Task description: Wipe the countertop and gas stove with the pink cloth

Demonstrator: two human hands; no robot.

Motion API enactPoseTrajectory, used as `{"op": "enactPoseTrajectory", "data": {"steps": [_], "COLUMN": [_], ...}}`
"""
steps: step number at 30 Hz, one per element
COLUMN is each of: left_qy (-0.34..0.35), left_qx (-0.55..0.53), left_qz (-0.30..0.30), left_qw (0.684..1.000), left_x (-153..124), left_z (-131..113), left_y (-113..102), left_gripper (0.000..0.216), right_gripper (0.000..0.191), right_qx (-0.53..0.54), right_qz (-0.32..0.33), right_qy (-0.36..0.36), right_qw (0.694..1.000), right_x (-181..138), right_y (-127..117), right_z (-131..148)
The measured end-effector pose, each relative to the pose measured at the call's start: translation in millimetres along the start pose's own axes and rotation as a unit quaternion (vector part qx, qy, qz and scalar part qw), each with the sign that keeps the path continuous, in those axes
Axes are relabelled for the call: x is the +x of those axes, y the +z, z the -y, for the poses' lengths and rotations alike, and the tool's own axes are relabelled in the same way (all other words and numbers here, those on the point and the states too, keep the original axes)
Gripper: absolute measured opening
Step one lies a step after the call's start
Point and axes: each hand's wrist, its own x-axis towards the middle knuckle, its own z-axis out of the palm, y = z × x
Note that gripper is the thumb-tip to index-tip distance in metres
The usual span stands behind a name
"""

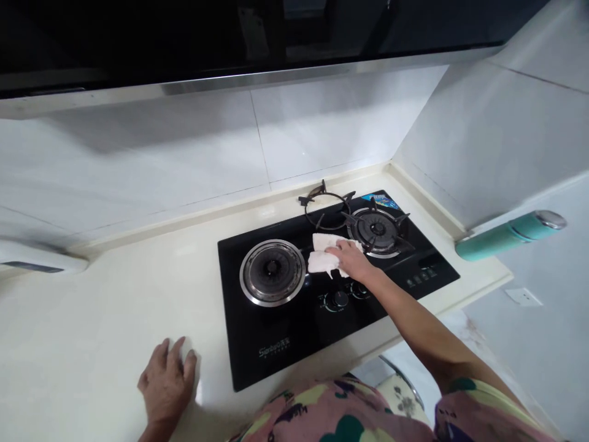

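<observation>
- R hand (350,259) palm-down, holding folded white cloth (324,255) on black glass hob (271,344), btwn burners, just behind knobs (340,299)
- L hand (166,383) empty, fingers curled on cream worktop (92,313), near hob's front-L corner
- Steel burner (272,268) at L; cast-iron grate (377,229) at R
- Logo (273,350) at hob's front-L corner, maybe "Sjorbao"; blurry
- Teal flask (510,236) at worktop's R edge
</observation>
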Motion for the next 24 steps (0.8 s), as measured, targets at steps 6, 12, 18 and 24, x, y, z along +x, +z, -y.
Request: {"op": "enactPoseTrajectory", "data": {"steps": [6, 12, 18, 24], "left_qy": [-0.003, 0.002, 0.002, -0.007], "left_qx": [-0.003, -0.007, -0.003, -0.011], "left_qz": [0.007, 0.005, 0.000, 0.022], "left_qw": [1.000, 1.000, 1.000, 1.000], "left_x": [1.7, 2.4, 1.8, 2.9], "left_z": [2.3, 5.0, -0.6, -3.7], "left_y": [0.9, 4.1, -0.6, -5.1], "left_gripper": [0.054, 0.057, 0.055, 0.057], "right_gripper": [0.065, 0.062, 0.062, 0.062], "right_qx": [0.026, 0.071, 0.097, 0.114], "right_qz": [-0.005, 0.008, 0.002, -0.009], "right_qy": [0.025, 0.031, 0.058, 0.050], "right_qw": [0.999, 0.997, 0.994, 0.992], "right_x": [-17.0, -14.9, -2.5, -48.5], "right_y": [5.4, 10.4, 17.9, 45.8], "right_z": [3.6, 41.1, 86.2, 140.3]}}
